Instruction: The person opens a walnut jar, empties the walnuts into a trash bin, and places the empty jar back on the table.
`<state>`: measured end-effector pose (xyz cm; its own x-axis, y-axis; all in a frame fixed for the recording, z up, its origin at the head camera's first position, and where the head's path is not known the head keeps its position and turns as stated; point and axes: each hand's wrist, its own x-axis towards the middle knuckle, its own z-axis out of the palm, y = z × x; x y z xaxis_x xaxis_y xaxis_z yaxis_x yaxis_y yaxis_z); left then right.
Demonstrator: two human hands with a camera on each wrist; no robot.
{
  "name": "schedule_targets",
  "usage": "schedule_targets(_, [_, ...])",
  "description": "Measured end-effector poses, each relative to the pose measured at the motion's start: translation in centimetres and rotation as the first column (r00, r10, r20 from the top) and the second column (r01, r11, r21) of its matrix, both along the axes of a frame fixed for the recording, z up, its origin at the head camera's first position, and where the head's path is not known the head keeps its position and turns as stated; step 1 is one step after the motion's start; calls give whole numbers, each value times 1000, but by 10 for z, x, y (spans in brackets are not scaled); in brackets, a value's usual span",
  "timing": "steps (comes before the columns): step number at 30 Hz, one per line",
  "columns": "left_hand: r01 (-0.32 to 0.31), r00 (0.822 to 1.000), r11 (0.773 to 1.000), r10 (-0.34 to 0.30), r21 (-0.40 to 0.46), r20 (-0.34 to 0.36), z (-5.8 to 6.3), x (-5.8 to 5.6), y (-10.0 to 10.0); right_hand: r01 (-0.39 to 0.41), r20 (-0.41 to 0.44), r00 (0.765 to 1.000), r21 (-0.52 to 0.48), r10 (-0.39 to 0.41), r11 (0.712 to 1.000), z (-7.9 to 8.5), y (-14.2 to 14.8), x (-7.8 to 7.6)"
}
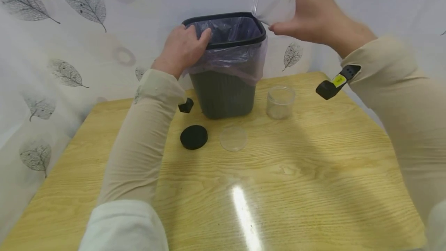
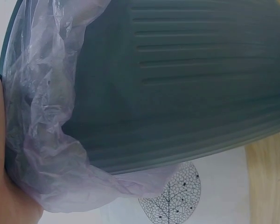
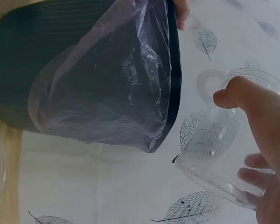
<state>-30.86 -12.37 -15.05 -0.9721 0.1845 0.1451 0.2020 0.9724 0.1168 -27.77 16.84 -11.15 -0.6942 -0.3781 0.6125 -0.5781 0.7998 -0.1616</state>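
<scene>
A dark grey trash bin [image 1: 224, 92] with a black rim stands on the table, lined with a thin purplish bag [image 1: 240, 57]. My left hand [image 1: 182, 47] grips the bin's rim at its left side; in the left wrist view only part of that hand shows at the edge. Up beyond the bin's right corner, my right hand [image 1: 313, 12] holds a clear jar [image 3: 212, 144], tilted, with thumb and fingers around it. The jar is raised above the table beside the rim. Its inside looks transparent, with small specks on the wall.
On the wooden table [image 1: 278, 189] lie a black round lid [image 1: 194, 137] and a clear disc [image 1: 233, 138], in front of the bin. A clear round container [image 1: 280, 102] stands to the bin's right. Behind hangs a white cloth with leaf prints [image 1: 80, 3].
</scene>
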Motion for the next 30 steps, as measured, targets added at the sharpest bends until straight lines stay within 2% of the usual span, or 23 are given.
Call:
schedule_targets(2, [0,1000,1000,0,-6,2,0,0,1,-29,-1,1000,-74,29,997,-8,6,0])
schedule_targets(8, [2,1000,1000,-2,-9,-2,0,-1,1,29,84,996,-217,-11,976,-33,21,7])
schedule_targets(15, [-1,1000,1000,1,0,-4,-1,-1,0,92,217,976,-388,-6,917,-58,35,11])
schedule_targets(21, [0,1000,1000,0,7,-1,-1,-1,0,137,270,963,-462,-8,876,-81,48,18])
schedule_targets(30, [-6,1000,1000,6,5,-3,-1,0,1,133,298,954,-543,42,829,-110,65,25])
